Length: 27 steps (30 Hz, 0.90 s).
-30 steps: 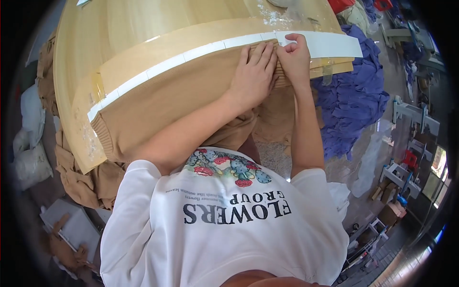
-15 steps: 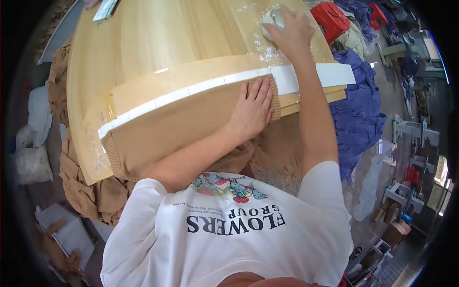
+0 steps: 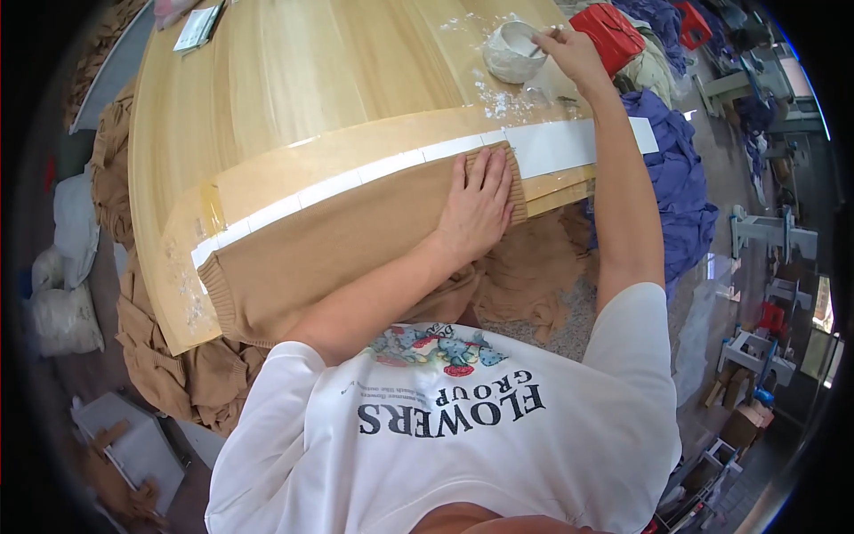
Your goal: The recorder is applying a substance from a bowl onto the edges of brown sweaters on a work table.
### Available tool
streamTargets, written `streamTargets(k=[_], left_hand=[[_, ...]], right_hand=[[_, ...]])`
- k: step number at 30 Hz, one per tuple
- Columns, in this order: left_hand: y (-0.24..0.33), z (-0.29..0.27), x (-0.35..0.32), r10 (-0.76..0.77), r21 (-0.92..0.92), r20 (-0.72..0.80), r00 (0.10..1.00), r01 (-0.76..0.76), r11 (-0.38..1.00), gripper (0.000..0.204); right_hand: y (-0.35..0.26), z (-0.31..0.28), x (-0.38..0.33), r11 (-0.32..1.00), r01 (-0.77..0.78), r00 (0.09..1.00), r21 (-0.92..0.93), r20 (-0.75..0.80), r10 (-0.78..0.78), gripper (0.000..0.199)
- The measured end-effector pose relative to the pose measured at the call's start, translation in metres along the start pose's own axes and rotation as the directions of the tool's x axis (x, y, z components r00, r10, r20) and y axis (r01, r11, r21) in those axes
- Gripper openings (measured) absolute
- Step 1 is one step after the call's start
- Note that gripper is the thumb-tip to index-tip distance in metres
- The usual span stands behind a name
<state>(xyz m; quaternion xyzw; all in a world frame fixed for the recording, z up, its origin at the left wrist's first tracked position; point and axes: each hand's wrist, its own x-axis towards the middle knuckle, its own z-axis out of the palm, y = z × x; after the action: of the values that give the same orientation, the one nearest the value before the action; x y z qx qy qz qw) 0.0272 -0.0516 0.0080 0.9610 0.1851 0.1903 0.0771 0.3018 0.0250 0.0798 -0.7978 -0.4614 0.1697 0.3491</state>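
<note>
My left hand [image 3: 480, 198] lies flat, fingers extended, on a tan ribbed-edge knit piece [image 3: 356, 236]. The knit piece is spread along a white strip [image 3: 325, 189] with dividing lines across it. My right hand [image 3: 571, 55] is at the right rim of a whitish bowl [image 3: 511, 68], at the far right of the table. Its fingers pinch a thin stick [image 3: 535, 51] that leans into the bowl; the stick's lower end is hard to make out. White matter shows inside the bowl.
White flecks [image 3: 505, 102] dot the wooden table [image 3: 356, 71] around the bowl. A red plastic stool [image 3: 608, 38] and purple garments [image 3: 680, 191] are at the right. Tan knitwear [image 3: 191, 356] hangs and heaps at the left. A white card [image 3: 197, 28] lies at the far left.
My right hand has moved from over the bowl to its right rim, now pinching the thin stick. My left hand stays on the knit piece; the view has shifted slightly.
</note>
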Motion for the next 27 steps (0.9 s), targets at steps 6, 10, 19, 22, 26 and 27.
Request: streamTargets(k=[6,10,19,22,26,27], left_hand=[[0.001,0.001,-0.005,0.007,-0.002,-0.014,1.0,-0.007,1.0,0.048],[0.002,0.002,-0.005,0.0,-0.01,-0.022,1.0,0.0,1.0,0.048],[-0.001,0.006,-0.002,-0.01,0.019,-0.028,1.0,0.011,1.0,0.047],[0.0,0.005,0.0,-0.012,-0.008,-0.046,0.999,0.012,1.0,0.047],[0.004,0.007,-0.001,-0.003,-0.043,-0.037,0.999,0.001,0.999,0.046],[-0.002,0.007,-0.006,-0.039,-0.023,-0.026,0.999,0.038,0.999,0.046]], right_hand=[[-0.004,0.003,0.0,0.998,-0.001,1.0,-0.066,-0.007,0.0,0.032],[-0.006,0.008,0.0,0.998,0.005,0.999,-0.06,-0.048,-0.008,0.031],[-0.01,0.01,-0.02,0.878,0.007,0.995,0.478,-0.093,0.042,0.027],[-0.012,0.014,-0.045,0.736,0.14,0.96,0.662,-0.272,0.062,0.026],[-0.029,0.01,-0.111,0.672,0.335,0.899,0.66,-0.437,-0.019,0.017],[-0.04,0.029,-0.124,0.611,0.316,0.917,0.726,-0.398,-0.001,0.015]])
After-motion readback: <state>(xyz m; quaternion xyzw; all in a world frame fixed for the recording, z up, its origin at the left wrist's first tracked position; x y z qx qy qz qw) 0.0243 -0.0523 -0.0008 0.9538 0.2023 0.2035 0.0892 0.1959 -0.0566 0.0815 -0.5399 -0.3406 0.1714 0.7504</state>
